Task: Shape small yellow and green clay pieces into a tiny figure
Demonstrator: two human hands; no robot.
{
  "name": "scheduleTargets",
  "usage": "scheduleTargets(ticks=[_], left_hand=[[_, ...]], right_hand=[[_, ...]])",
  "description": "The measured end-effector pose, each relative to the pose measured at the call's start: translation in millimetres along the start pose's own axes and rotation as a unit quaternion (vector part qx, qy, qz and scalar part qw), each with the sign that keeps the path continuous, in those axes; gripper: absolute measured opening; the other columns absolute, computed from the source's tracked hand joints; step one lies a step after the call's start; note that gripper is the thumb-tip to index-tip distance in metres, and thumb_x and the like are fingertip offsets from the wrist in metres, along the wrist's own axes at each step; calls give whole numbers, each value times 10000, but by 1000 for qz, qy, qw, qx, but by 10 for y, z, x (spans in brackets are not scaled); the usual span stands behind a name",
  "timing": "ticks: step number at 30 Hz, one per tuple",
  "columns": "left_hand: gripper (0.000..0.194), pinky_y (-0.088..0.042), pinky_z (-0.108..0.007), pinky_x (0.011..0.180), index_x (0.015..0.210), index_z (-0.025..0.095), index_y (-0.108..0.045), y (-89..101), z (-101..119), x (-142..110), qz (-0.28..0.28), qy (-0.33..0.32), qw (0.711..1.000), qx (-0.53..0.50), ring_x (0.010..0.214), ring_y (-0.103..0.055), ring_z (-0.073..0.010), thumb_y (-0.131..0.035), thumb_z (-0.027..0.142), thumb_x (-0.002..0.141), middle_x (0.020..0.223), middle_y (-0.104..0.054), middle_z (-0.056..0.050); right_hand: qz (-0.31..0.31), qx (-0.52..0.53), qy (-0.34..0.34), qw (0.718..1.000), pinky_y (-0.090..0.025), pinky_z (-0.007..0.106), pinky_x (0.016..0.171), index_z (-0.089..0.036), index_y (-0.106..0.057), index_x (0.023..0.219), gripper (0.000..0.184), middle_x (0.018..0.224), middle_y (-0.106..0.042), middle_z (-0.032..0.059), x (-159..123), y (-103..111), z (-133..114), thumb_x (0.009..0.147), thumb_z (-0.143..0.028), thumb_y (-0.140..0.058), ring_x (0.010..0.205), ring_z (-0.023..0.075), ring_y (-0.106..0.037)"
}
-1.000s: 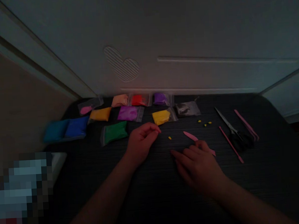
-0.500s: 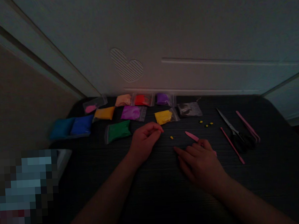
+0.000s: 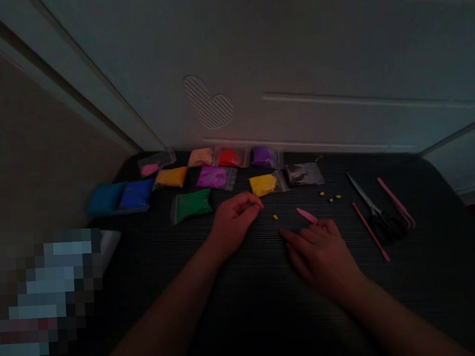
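The left hand (image 3: 234, 220) is curled, its thumb (image 3: 249, 214) and forefinger (image 3: 247, 197) tips drawn close together — too dark to tell whether they meet. The left forearm (image 3: 164, 304) slants back and leftward from that grip. Right of it and nearer the body, the right hand (image 3: 319, 256) is palm down, its forefinger (image 3: 292, 238) extended toward the left fingertips, other fingers bent — the right forearm (image 3: 395, 308) angling back rightward.

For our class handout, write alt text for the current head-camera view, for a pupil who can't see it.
A person's left hand and right hand flank a small yellow piece on a dark table. Colourful bags lie beyond; scissors and pink tools lie to the right.
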State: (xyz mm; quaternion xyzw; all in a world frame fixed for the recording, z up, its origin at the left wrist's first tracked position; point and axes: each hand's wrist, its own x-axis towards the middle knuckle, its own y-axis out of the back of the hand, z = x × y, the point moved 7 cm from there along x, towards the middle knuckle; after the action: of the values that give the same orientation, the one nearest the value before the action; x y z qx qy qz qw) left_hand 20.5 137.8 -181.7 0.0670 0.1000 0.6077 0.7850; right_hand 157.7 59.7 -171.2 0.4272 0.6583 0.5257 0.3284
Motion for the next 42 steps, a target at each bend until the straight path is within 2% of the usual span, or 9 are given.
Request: scheduleTargets(ticks=[6,12,21,28,35,42], left_hand=[[100,-271,-199,468,705,165,-569,4,28,-6,2,-12,1000,9,490,-365,-71,-471,159,722,535,-440,59],[99,-283,-200,477,705,165,-569,3,23,-5,5,-10,1000,8,501,-376,-77,-470,163,716,541,-456,57],[112,-304,-201,492,707,157,-567,-1,51,2,2,-18,1000,21,513,-394,-82,-457,172,721,555,-471,50],[116,-304,-204,488,712,165,-567,1,46,0,2,-24,999,26,510,-392,-86,-458,200,722,545,-454,50],[111,-309,-207,504,718,168,-564,-1,35,-3,-2,-25,999,22,528,-406,-92,-456,191,727,568,-474,47],[108,-303,-204,512,728,164,-565,-7,22,0,-8,-16,1000,5,541,-405,-85,-459,185,736,586,-483,48]], right_hand=[[20,14,-5,1000,-242,369,785,-240,-528,1098,296,751,-589,23,-7,28,28,820,-260,-429,724,164,-487],[41,24,-9,999,-248,354,784,-228,-575,991,230,768,-604,20,76,37,-9,819,-314,-449,741,164,-504],[66,46,-9,997,-250,329,766,-218,-604,880,160,698,-585,11,136,42,-33,815,-237,-459,703,141,-503],[78,59,-4,995,-247,328,758,-207,-603,873,150,693,-583,11,87,62,-57,810,-231,-469,693,141,-493],[59,59,-13,996,-250,327,761,-206,-599,869,158,708,-595,10,91,26,-57,819,-264,-461,713,141,-511],[66,80,-16,994,-273,328,749,-217,-579,956,192,738,-593,5,15,66,-14,804,-254,-466,700,142,-502]])
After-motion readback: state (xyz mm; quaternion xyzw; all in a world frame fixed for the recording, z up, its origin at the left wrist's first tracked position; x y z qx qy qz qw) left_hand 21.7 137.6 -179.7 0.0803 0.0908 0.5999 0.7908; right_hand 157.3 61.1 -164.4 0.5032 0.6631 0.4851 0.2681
